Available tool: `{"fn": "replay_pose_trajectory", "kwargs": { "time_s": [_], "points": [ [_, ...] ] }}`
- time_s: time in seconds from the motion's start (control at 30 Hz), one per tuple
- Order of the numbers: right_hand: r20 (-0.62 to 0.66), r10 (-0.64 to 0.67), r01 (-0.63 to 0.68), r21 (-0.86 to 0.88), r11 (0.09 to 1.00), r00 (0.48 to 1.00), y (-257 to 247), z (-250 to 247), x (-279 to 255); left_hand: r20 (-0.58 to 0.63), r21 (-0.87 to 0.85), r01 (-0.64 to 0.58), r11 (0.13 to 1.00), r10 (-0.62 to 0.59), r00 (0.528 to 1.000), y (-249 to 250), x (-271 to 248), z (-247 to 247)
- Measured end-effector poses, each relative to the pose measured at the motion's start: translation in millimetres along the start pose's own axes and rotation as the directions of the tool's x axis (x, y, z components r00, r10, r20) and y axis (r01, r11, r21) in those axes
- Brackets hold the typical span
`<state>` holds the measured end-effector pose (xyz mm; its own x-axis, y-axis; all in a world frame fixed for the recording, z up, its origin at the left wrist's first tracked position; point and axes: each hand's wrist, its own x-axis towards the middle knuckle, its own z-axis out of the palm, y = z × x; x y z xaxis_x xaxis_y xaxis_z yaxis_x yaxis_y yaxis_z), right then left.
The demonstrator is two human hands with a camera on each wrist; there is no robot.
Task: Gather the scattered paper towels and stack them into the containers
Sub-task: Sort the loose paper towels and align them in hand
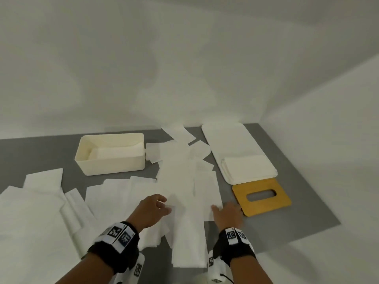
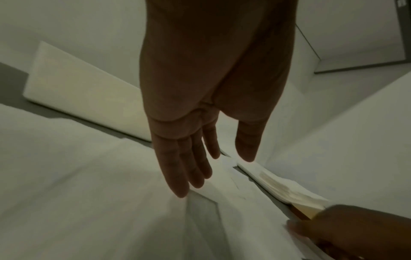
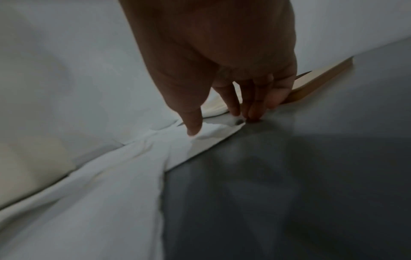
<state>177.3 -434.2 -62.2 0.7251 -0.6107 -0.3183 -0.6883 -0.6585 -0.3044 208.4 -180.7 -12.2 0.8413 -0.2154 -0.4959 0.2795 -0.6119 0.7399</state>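
Several white paper towels (image 1: 184, 181) lie scattered and overlapping across the middle of the grey mat (image 1: 287, 222). My left hand (image 1: 166, 204) hovers low over them with straight fingers (image 2: 177, 167), holding nothing. My right hand (image 1: 223, 210) is at the pile's right edge, its fingertips (image 3: 253, 114) down on the mat beside a towel corner (image 3: 213, 135) and its thumb resting on that towel. An open cream box (image 1: 110, 138) stands at the back left. A long white container (image 1: 225, 136) at the right holds a neat towel stack (image 1: 248, 167).
A wooden lid with a slot (image 1: 264, 206) lies just right of my right hand, against the long container's near end. More large white sheets (image 1: 30, 201) cover the mat's left side. White walls close off the back and right.
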Motion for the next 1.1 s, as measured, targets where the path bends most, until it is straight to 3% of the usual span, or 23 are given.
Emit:
{"fn": "replay_pose_trajectory", "kwargs": {
  "time_s": [0.23,0.3,0.37,0.5,0.57,0.63,0.7,0.83,0.97,1.03,1.1],
  "points": [
    [0.103,-0.162,0.165,-0.017,0.986,0.981,6,-2,17,-0.008,-0.092,0.047,0.995,-0.048,0.999,15,-2,46],
    [0.081,-0.197,0.186,0.133,0.974,0.977,4,-8,13,-0.016,-0.119,0.063,0.991,-0.065,0.998,15,-7,53],
    [0.035,-0.234,0.204,0.376,0.904,0.972,2,-18,5,-0.015,-0.259,0.095,0.961,-0.102,0.995,16,-12,58],
    [0.005,-0.284,0.206,0.675,0.708,0.959,-1,-45,-23,0.129,-0.614,0.201,0.763,-0.154,0.980,23,-24,66],
    [0.040,-0.323,0.175,0.774,0.608,0.946,0,-52,-42,0.231,-0.741,0.282,0.609,-0.163,0.959,26,-26,70],
    [0.107,-0.368,0.131,0.814,0.565,0.924,2,-48,-62,0.302,-0.813,0.328,0.482,-0.133,0.944,25,-22,74],
    [0.168,-0.403,0.098,0.822,0.561,0.900,7,-36,-77,0.315,-0.838,0.315,0.445,-0.075,0.946,22,-21,76],
    [0.294,-0.438,0.096,0.731,0.676,0.850,14,-17,-99,0.161,-0.812,0.194,0.550,-0.107,0.981,7,-22,68],
    [0.151,-0.210,0.093,0.554,0.827,0.966,8,-7,-84,-0.005,-0.691,0.119,0.713,-0.169,0.986,-16,-22,50],
    [0.141,-0.144,0.083,0.372,0.925,0.980,5,3,-69,-0.047,-0.631,0.125,0.765,-0.199,0.979,-30,-22,44],
    [0.174,-0.157,0.126,0.180,0.976,0.972,-2,16,-60,-0.054,-0.586,0.155,0.796,-0.229,0.972,-41,-25,41]
  ]
}}
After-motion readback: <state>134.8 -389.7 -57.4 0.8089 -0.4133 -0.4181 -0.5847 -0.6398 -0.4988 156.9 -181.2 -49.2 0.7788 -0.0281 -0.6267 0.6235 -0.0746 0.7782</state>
